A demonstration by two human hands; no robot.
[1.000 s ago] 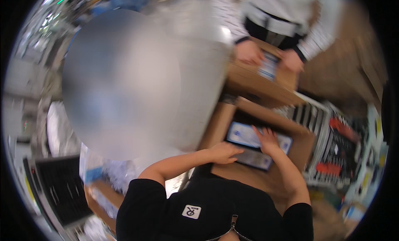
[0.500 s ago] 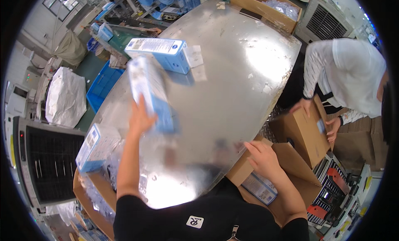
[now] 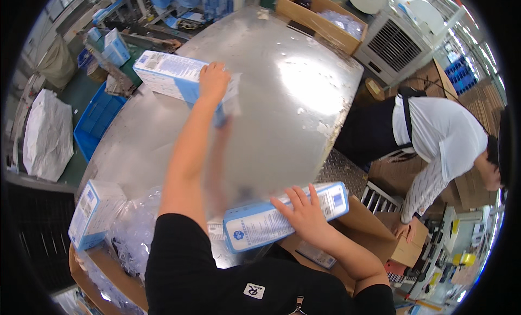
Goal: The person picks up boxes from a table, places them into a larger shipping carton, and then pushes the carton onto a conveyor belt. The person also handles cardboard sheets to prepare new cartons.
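Observation:
My left hand (image 3: 214, 83) reaches across the metal table and grips the right end of a long white-and-blue box (image 3: 172, 71) lying at the far left. Close to my body, my right hand (image 3: 305, 213) has its fingers over a second white-and-blue box (image 3: 258, 227), which is held across the table's near edge and partly over an open brown carton (image 3: 364, 232). Inside that carton a similar box (image 3: 316, 254) lies low down. The undersides of both gripped boxes are hidden.
Another white-and-blue box (image 3: 97, 212) stands at the left by a carton (image 3: 111, 285) of clear plastic bags (image 3: 133, 223). A carton with plastic (image 3: 320, 19) sits at the far edge. To the right, a co-worker (image 3: 439, 136) bends over a carton (image 3: 410, 243).
One box has come from the table's left to the near edge under my right hand. My left hand has left it and reached the far box. The co-worker has bent lower.

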